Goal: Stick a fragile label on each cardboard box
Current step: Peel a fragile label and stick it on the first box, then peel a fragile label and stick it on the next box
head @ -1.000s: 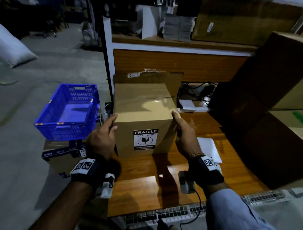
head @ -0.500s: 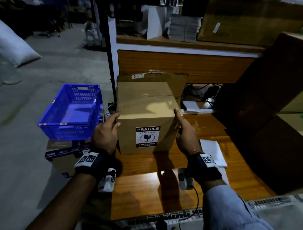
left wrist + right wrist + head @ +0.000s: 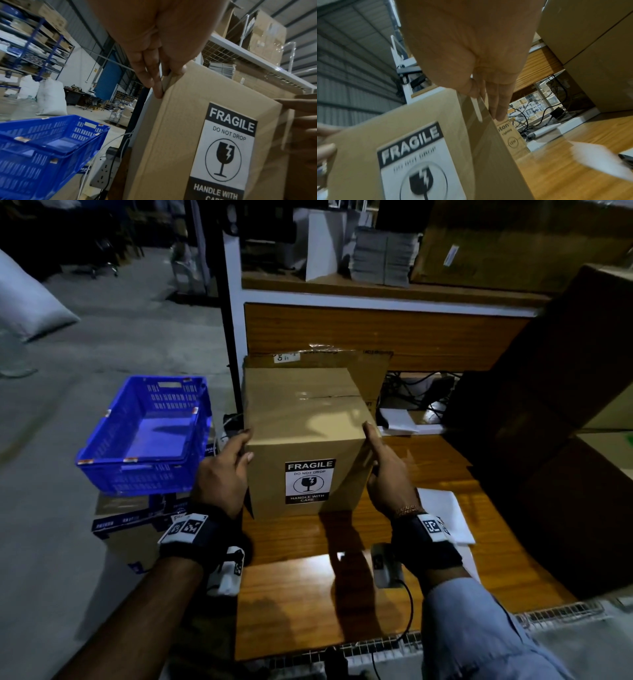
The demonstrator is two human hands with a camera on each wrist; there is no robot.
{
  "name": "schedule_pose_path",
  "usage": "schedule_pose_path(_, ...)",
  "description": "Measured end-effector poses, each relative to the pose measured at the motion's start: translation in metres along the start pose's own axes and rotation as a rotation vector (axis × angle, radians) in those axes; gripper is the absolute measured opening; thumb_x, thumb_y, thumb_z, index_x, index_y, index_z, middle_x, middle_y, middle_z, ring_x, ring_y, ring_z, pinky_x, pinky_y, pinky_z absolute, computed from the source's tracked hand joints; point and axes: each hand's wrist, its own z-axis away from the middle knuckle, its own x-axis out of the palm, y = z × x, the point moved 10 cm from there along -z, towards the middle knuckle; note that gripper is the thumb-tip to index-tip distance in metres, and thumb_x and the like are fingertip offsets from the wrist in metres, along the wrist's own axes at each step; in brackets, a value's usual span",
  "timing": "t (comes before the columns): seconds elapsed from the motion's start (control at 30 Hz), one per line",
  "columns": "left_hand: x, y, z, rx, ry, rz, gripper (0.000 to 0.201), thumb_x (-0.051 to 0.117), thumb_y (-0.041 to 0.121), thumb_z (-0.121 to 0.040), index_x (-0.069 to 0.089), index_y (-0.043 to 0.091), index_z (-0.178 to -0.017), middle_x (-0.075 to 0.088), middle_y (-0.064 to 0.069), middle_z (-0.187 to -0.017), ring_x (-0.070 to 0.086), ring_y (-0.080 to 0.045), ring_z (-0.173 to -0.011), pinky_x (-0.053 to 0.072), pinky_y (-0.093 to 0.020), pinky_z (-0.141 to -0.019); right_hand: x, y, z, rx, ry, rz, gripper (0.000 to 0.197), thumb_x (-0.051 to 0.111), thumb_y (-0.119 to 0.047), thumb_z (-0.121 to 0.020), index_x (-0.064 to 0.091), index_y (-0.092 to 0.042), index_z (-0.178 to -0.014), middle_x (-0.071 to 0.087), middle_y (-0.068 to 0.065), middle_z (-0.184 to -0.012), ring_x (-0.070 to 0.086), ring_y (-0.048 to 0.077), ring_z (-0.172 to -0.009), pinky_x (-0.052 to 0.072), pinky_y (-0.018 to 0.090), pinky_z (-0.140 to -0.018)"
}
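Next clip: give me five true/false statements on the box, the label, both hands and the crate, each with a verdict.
1. The cardboard box carries a fragile label on its near face. True.
2. The left hand holds a peeled label. False: it is pressed flat against the box's left side.
3. The right hand lies against the box's right side. True.
4. The blue crate sits on the wooden table. False: it rests on boxes left of the table.
5. The box's top flaps stand open. False: they are closed.
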Motion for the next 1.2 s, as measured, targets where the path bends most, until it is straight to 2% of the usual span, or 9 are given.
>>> schedule_pose_path(0.07,0.004,0.002,0.001,-0.019,-0.041,-0.034,0.058,0.065,0.025,-0.099,0.044,0.038,-0.152,0.069,-0.011,-0.128,0.069,-0.031,-0.106,0.059,-0.046,-0.088,-0.005,0.000,0.002,0.006,0.005,0.007,0.096,0.052,0.006,-0.097,0.005,-0.043,-0.164,0.046,0.003,-0.155,0.048,0.025,-0.137,0.030,0.032,-0.111)
schedule_pose_path(0.17,-0.004,0.021,0.008,0.030,0.031,-0.147,0.071,0.068,0.029,-0.096,0.033,0.032,-0.157,0.032,0.001,-0.166,0.044,-0.032,-0.141,0.042,-0.058,-0.111,-0.015,0.011,0.017,0.007,0.082,-0.102,0.096,0.058,-0.006,-0.101,-0.004,-0.045,-0.163,0.043,0.001,-0.155,0.050,0.024,-0.133,0.046,0.043,-0.112)
schedule_pose_path(0.27,-0.016,0.052,0.020,0.155,0.156,-0.103,0.066,0.070,0.025,-0.094,0.042,0.025,-0.154,0.026,0.002,-0.168,0.039,-0.031,-0.145,0.039,-0.053,-0.112,-0.014,0.061,0.046,0.160,0.055,-0.022,0.086,0.061,-0.024,-0.103,0.004,-0.036,-0.166,0.038,0.001,-0.163,0.050,0.027,-0.138,0.048,0.050,-0.111)
schedule_pose_path(0.37,-0.007,0.083,0.035,0.321,0.165,-0.014,0.043,0.065,0.019,-0.096,0.059,0.017,-0.138,0.045,-0.003,-0.157,0.052,-0.033,-0.132,0.047,-0.052,-0.106,0.002,0.145,0.091,0.391,-0.200,0.248,0.064,0.060,-0.043,-0.102,0.039,-0.018,-0.157,0.053,0.013,-0.150,0.054,0.032,-0.132,0.049,0.043,-0.107)
schedule_pose_path(0.5,0.046,0.120,0.062,0.465,-0.059,0.068,0.025,0.059,0.020,-0.099,0.068,0.016,-0.122,0.061,-0.002,-0.130,0.066,-0.025,-0.106,0.057,-0.045,-0.083,0.002,0.212,0.146,0.566,-0.300,0.451,0.057,0.058,-0.049,-0.101,0.051,-0.017,-0.147,0.057,0.015,-0.140,0.053,0.033,-0.130,0.048,0.041,-0.103)
schedule_pose_path(0.63,0.112,0.152,0.092,0.532,-0.304,0.082,0.021,0.061,0.023,-0.098,0.068,0.019,-0.117,0.065,0.003,-0.117,0.064,-0.020,-0.102,0.055,-0.040,-0.082,0.017,0.242,0.168,0.520,-0.418,0.518,0.060,0.043,-0.067,-0.094,0.058,-0.023,-0.133,0.058,0.013,-0.138,0.049,0.030,-0.127,0.043,0.039,-0.106)
schedule_pose_path(0.73,0.159,0.164,0.106,0.467,-0.468,0.011,0.026,0.059,0.031,-0.099,0.064,0.024,-0.124,0.064,0.006,-0.123,0.062,-0.019,-0.108,0.054,-0.041,-0.086,0.023,0.266,0.171,0.496,-0.479,0.513,0.069,0.032,-0.078,-0.082,0.056,-0.027,-0.123,0.054,0.013,-0.135,0.046,0.033,-0.123,0.043,0.040,-0.101)
schedule_pose_path(0.93,0.236,0.186,0.136,0.276,-0.696,-0.133,0.047,0.061,0.036,-0.102,0.050,0.028,-0.146,0.050,0.006,-0.148,0.043,-0.018,-0.137,0.037,-0.034,-0.111,0.010,0.298,0.167,0.472,-0.509,0.496,0.073,0.045,-0.058,-0.102,0.016,-0.031,-0.163,0.004,0.018,-0.170,0.012,0.046,-0.153,0.030,0.053,-0.119)
schedule_pose_path(1.2,0.332,0.183,0.191,0.180,-0.931,-0.415,0.068,0.059,0.045,-0.100,0.028,0.031,-0.159,0.033,0.002,-0.164,0.034,-0.026,-0.147,0.031,-0.041,-0.119,-0.011,0.326,0.145,0.282,-0.510,0.536,0.071,0.045,-0.057,-0.101,0.021,-0.028,-0.161,0.010,0.017,-0.170,0.019,0.043,-0.150,0.031,0.049,-0.118)
